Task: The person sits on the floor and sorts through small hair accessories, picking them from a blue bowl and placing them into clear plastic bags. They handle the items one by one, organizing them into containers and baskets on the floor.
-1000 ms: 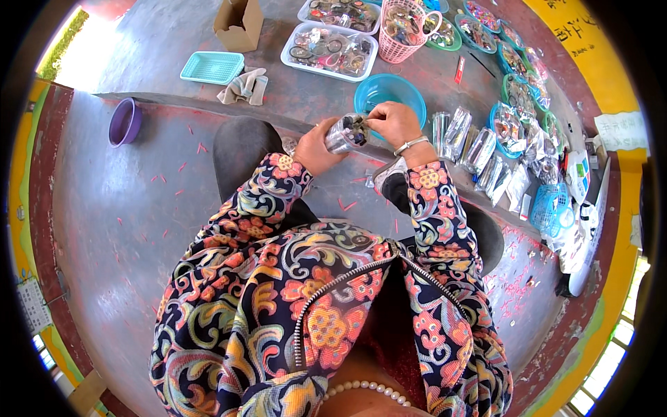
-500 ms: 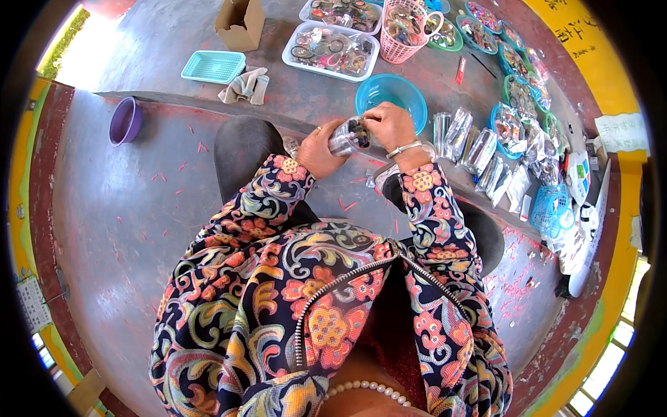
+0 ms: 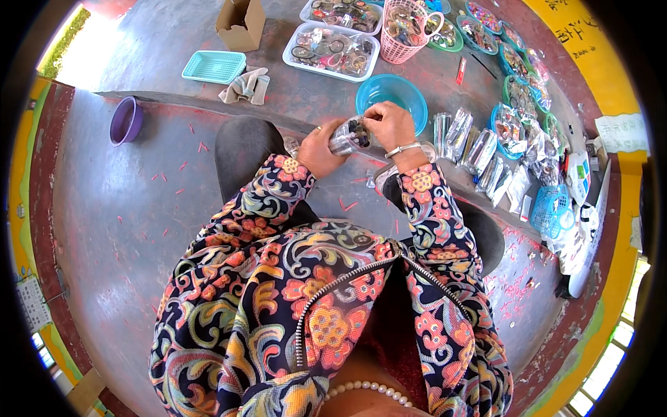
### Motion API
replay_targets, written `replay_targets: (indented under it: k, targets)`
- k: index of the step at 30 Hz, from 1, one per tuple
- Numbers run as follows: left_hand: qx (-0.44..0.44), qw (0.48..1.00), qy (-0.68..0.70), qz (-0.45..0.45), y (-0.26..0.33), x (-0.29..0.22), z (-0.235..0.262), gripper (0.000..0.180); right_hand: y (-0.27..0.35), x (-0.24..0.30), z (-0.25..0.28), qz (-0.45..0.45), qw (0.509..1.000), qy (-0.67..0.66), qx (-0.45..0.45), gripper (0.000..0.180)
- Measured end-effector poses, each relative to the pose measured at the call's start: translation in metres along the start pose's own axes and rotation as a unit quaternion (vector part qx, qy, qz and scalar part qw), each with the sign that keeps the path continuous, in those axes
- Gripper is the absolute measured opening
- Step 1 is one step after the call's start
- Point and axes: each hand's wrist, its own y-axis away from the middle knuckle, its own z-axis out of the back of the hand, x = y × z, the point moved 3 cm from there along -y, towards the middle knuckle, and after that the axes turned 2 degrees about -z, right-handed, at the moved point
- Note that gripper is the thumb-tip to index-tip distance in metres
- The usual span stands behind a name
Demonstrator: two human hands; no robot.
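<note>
The person holds a small clear bag [image 3: 349, 136] between both hands, just in front of the chest and over the grey floor [image 3: 125, 229]. The left hand [image 3: 321, 147] is wrapped around the bag's lower end, fingers curled shut on it. The right hand [image 3: 389, 125] pinches the bag's mouth with its fingertips pressed together; a bracelet [image 3: 403, 149] sits on that wrist. Dark small pieces show inside the bag, so it looks at least partly filled, though how full cannot be told.

Just beyond the right hand stands a blue bowl [image 3: 396, 94], and to the right of that hand lies a row of clear filled bags [image 3: 479, 149], which suggests that a fair number are already packed. Farther out from both hands sit white trays [image 3: 332, 50] of mixed small parts and a pink basket [image 3: 403, 31], both well stocked, so much appears left to pack. Beyond the left hand lie a rag [image 3: 244, 85], a teal tray [image 3: 214, 67] and a cardboard box [image 3: 241, 22]; a purple bowl [image 3: 126, 119] stands well off to the left.
</note>
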Motion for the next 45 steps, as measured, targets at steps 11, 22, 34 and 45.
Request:
replay_targets:
  k: [11,22,34,45]
  targets:
    - [0.015,0.996,0.063,0.056,0.001,0.007,-0.003,0.064,-0.007,-0.026,0.005,-0.033,0.989,-0.143,0.014,0.012]
    - [0.043,0.977,0.161,0.136,-0.004,0.023,-0.006,0.070,-0.011,-0.067,0.083,-0.229,0.860,-0.435,-0.136,0.014]
    - [0.033,0.933,0.324,0.155,-0.007,0.027,-0.010,0.050,0.017,-0.206,0.017,-0.402,0.741,-0.516,-0.154,0.011]
    - [0.108,0.918,0.370,0.097,-0.003,0.011,-0.004,0.065,0.045,-0.235,-0.039,-0.534,0.777,-0.328,-0.063,0.014]
